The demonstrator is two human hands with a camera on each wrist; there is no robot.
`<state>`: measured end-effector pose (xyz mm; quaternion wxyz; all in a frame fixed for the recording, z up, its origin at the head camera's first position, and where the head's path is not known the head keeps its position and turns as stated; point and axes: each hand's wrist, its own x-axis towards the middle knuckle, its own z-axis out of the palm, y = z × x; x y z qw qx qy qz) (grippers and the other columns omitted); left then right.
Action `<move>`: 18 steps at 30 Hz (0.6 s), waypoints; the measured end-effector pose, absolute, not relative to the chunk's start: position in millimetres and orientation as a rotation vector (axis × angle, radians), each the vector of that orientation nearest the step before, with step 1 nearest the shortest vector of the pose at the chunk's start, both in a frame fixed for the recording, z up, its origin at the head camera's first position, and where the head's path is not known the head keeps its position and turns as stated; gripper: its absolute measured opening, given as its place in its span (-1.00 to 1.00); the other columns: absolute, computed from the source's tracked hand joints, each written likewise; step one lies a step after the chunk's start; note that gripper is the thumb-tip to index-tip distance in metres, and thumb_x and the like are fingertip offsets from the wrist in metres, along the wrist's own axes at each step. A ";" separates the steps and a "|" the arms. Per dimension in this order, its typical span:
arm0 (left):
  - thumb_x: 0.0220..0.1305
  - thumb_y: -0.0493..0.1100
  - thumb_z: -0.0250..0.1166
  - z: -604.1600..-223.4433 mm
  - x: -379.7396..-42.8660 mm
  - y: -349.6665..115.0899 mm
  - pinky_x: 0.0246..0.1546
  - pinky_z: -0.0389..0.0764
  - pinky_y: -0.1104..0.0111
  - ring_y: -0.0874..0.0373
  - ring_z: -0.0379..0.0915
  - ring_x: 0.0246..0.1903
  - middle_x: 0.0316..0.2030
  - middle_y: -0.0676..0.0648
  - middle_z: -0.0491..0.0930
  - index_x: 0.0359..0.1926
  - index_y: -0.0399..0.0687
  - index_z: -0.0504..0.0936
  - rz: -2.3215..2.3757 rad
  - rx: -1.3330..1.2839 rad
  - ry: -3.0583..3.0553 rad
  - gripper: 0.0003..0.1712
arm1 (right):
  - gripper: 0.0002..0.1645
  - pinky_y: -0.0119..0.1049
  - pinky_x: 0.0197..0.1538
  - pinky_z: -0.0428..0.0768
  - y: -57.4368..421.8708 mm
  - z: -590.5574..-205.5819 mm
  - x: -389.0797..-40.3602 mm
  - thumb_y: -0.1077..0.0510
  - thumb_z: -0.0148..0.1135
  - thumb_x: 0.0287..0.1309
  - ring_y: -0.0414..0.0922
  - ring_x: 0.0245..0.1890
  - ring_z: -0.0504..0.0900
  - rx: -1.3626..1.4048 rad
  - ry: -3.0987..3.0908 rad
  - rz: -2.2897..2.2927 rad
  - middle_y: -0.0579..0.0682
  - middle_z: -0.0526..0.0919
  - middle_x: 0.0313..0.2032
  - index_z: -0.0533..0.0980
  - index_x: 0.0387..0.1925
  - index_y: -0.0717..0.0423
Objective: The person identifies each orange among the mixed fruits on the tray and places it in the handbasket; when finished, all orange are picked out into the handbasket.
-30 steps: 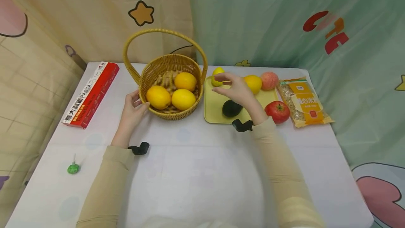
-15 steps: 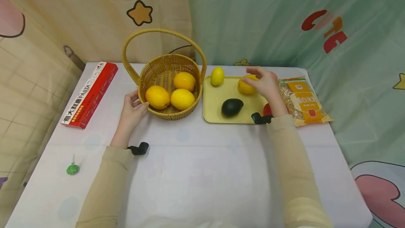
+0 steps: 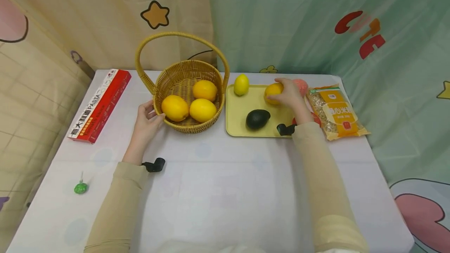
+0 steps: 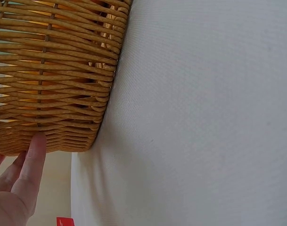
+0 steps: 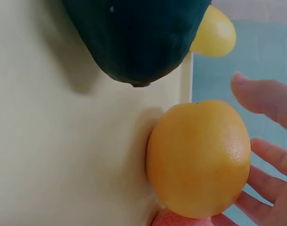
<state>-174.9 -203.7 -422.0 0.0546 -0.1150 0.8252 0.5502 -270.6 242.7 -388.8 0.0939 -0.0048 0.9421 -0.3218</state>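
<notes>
My left hand rests against the left side of the wicker basket. In the left wrist view its thumb touches the basket's outer wall. Several fruits show in the head view; three yellow-orange ones lie inside the basket. On the pale yellow tray, my right hand reaches over an orange. The right wrist view shows the fingers at one side of the orange, while the thumb stands apart from it.
A dark avocado and a lemon share the tray area. Beyond the right hand are a peach, a partly hidden red apple and a bagged food packet. Left lie a pasta box and a green lollipop.
My right hand has moved right from near the lemon, over the avocado, to the orange, and has come lower over it. The left hand has stayed at the basket.
</notes>
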 end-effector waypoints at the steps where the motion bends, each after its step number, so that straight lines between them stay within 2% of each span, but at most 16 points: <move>1: 0.41 -0.13 0.16 -421.8 -175.0 -203.8 0.34 0.42 0.06 -0.13 0.17 0.40 0.51 -0.21 0.04 0.52 -0.08 -0.10 1.669 -0.349 2.508 -0.16 | -0.09 0.08 0.50 0.18 242.4 -389.6 -271.1 0.08 0.38 0.12 0.20 0.36 0.23 -0.018 2.797 -0.930 0.27 0.25 0.41 0.20 0.43 0.24; 7: 0.41 -0.13 0.16 -422.8 -175.2 -204.9 0.35 0.42 0.05 -0.12 0.17 0.40 0.51 -0.21 0.04 0.52 -0.09 -0.10 1.679 -0.339 2.506 -0.16 | -0.06 0.15 0.43 0.14 241.1 -392.5 -269.1 0.09 0.40 0.10 0.26 0.36 0.04 -0.002 2.822 -0.768 0.28 0.16 0.44 0.18 0.44 0.21; 12: 0.40 -0.12 0.17 -422.9 -175.2 -205.3 0.34 0.43 0.06 -0.12 0.18 0.40 0.50 -0.21 0.06 0.52 -0.08 -0.09 1.680 -0.335 2.515 -0.16 | -0.04 0.18 0.34 0.15 240.4 -392.6 -266.4 0.08 0.41 0.10 0.27 0.29 0.03 0.043 2.838 -0.719 0.29 0.15 0.44 0.17 0.46 0.17; 18: 0.41 -0.12 0.16 -422.1 -174.3 -204.8 0.34 0.42 0.03 -0.14 0.18 0.39 0.50 -0.23 0.06 0.52 -0.11 -0.09 1.677 -0.317 2.520 -0.16 | -0.03 0.20 0.39 0.16 240.7 -393.9 -264.1 0.10 0.41 0.11 0.26 0.30 0.02 0.096 2.820 -0.753 0.29 0.13 0.43 0.15 0.47 0.13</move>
